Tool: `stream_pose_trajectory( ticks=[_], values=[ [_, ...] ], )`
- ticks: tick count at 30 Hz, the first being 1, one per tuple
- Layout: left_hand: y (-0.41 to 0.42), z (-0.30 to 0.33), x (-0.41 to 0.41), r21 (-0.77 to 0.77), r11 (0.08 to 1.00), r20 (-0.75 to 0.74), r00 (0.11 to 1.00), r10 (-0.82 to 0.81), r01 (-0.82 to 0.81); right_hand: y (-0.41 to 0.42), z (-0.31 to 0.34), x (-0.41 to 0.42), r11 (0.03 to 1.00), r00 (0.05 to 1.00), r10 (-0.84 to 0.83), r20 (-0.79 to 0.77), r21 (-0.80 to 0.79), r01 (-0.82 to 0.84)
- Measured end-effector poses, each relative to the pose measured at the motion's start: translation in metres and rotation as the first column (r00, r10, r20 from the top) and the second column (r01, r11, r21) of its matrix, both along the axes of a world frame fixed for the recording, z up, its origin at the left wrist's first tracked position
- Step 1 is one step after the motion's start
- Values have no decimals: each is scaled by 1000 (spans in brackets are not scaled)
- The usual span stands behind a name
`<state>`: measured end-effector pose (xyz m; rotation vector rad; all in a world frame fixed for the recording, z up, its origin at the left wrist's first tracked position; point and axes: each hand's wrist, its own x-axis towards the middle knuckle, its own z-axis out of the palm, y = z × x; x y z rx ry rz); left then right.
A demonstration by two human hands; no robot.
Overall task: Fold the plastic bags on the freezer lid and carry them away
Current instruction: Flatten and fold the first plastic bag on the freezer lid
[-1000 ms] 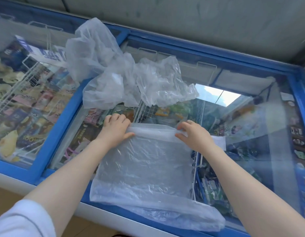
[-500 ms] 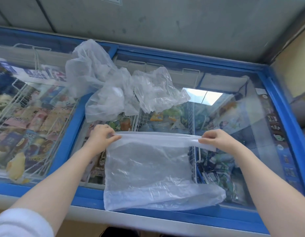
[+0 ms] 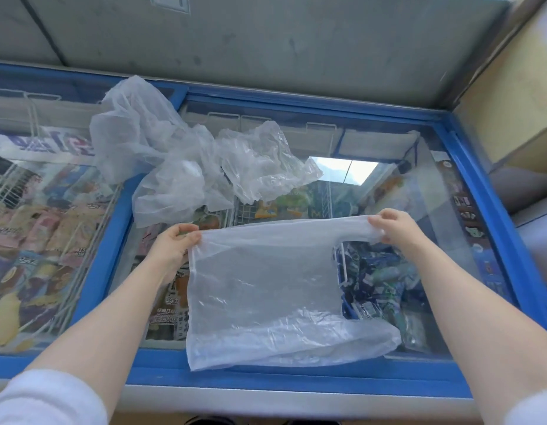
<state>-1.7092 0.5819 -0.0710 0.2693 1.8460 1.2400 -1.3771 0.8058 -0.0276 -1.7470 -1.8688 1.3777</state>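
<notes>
A translucent white plastic bag (image 3: 266, 289) is stretched flat over the glass freezer lid (image 3: 425, 210). My left hand (image 3: 174, 246) pinches its upper left corner. My right hand (image 3: 394, 228) grips the handle strip at its upper right, pulled taut. The bag's lower edge lies crumpled on the blue front frame. Behind it, a heap of crumpled clear plastic bags (image 3: 186, 161) rests on the lid across the blue middle divider.
The freezer has two sliding glass panes in a blue frame (image 3: 492, 240), with packaged ice creams in wire baskets underneath. A grey wall runs behind it. A beige cabinet side (image 3: 511, 87) stands at the right.
My hands have moved apart and drawn the bag's top edge and handle taut, with the right hand further right. The view has tilted so more of the front frame shows.
</notes>
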Motion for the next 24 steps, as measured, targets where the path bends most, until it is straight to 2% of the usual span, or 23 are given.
stream_pose_trajectory(
  ticks=[2, 3, 5, 7, 10, 12, 13, 15, 16, 18, 19, 21, 23, 24],
  values=[
    [8, -2, 4, -13, 1000, -73, 997, -8, 7, 5, -1, -6, 962, 941, -232, -245, -203, 185],
    [11, -4, 5, -30, 999, -146, 989, -21, 17, 7, -4, -9, 941, 909, -306, -283, -237, 243],
    [17, -11, 8, -67, 997, -299, 953, -50, 31, 14, -13, -17, 930, 896, -363, -256, -165, 329],
    [23, -13, 16, -117, 992, -469, 877, -105, 56, 20, -24, -26, 903, 875, -424, -232, -32, 429],
    [29, -21, 28, -240, 962, -705, 659, -264, 129, 31, -44, -35, 885, 900, -423, -111, 163, 436],
    [33, -25, 34, -386, 913, -806, 434, -403, 130, 39, -55, -37, 895, 932, -359, 48, 299, 330],
    [35, -27, 36, -414, 905, -849, 316, -423, 99, 40, -57, -39, 890, 934, -318, 165, 392, 234],
    [39, -25, 45, -320, 942, -936, 120, -330, 100, 33, -58, -48, 810, 913, -229, 338, 586, -14],
    [43, -24, 53, -262, 955, -960, 61, -272, 142, 25, -58, -58, 735, 929, -153, 338, 667, -122],
    [47, -29, 71, -237, 935, -966, 38, -255, 262, -8, -61, -82, 601, 947, 115, 300, 738, -307],
    [47, -34, 79, -269, 913, -953, 49, -298, 307, -30, -65, -93, 562, 917, 276, 289, 725, -398],
    [43, -49, 90, -395, 853, -896, 62, -440, 341, -68, -81, -109, 479, 771, 518, 369, 622, -619],
    [37, -62, 87, -532, 777, -816, 41, -576, 337, -84, -97, -115, 402, 615, 588, 526, 469, -786],
    [35, -65, 84, -564, 754, -794, 29, -607, 337, -82, -102, -115, 394, 575, 575, 582, 419, -818]
  ],
)
